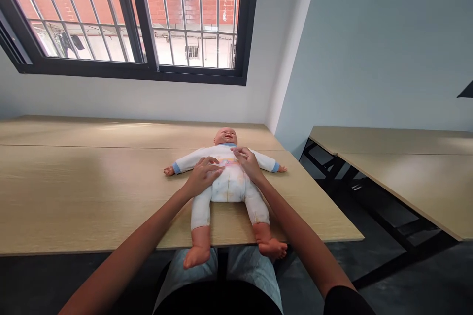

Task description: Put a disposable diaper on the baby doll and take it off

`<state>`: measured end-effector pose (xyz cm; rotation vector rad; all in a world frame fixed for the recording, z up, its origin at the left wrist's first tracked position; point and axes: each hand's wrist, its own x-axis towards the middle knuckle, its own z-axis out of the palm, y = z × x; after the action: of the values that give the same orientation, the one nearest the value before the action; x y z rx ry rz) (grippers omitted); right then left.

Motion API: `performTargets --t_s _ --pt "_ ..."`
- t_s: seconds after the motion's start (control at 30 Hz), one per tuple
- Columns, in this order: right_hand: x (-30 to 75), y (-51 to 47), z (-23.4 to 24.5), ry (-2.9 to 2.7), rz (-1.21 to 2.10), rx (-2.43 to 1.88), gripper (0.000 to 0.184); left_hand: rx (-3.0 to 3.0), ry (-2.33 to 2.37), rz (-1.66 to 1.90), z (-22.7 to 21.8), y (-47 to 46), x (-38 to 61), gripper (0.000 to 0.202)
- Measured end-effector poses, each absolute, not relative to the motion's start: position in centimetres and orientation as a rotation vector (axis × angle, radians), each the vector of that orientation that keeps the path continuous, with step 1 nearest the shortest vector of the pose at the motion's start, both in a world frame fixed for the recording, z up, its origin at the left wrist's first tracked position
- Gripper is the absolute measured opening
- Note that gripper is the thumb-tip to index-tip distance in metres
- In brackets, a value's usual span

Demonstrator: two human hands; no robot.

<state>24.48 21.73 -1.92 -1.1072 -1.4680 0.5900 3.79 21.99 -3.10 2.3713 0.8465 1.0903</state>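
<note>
My left hand [203,176] lies on the tummy of the baby doll [229,189], and my right hand [248,161] is up on its chest, near the neck. The two hands are close but not touching. My left fingers [214,163] lie flat and close together on the cloth, and they do not pinch it. My right fingers [240,152] curl down on the chest, but I cannot tell if they pinch the cloth or only touch it.

The doll lies on its back in the middle of the table [74,192], with its head toward the far edge and its arms out wide. Its feet [197,256] poke out past the near edge, over my lap.

As things lie now, the white suit [221,153] is on the doll — both arms are in the sleeves, and the legs are covered down to the ankles. The feet are bare, with no socks or shoes on them. A second table [388,174] stands off to the right, and a barred window [188,15] is up past the far edge.
</note>
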Motion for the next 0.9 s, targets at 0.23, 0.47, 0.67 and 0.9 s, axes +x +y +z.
performTargets --t_s 0.23,0.47,0.67,0.9 --pt "24.8 22.3 -2.8 -1.293 0.576 -1.204 0.048 2.495 0.893 0.872 -2.9 21.4 3.5 0.033" --pt "25.0 22.5 -3.5 -1.269 0.588 -1.25 0.055 2.43 0.901 1.011 -2.9 21.3 3.6 0.037" --pt "24.8 22.6 -3.6 -1.246 0.597 -1.186 0.05 2.342 0.903 1.207 -3.1 21.5 3.7 0.036" --pt "24.8 22.8 -3.9 -1.174 0.657 -1.156 0.046 2.093 1.089 1.445 -3.1 22.1 3.6 0.021"
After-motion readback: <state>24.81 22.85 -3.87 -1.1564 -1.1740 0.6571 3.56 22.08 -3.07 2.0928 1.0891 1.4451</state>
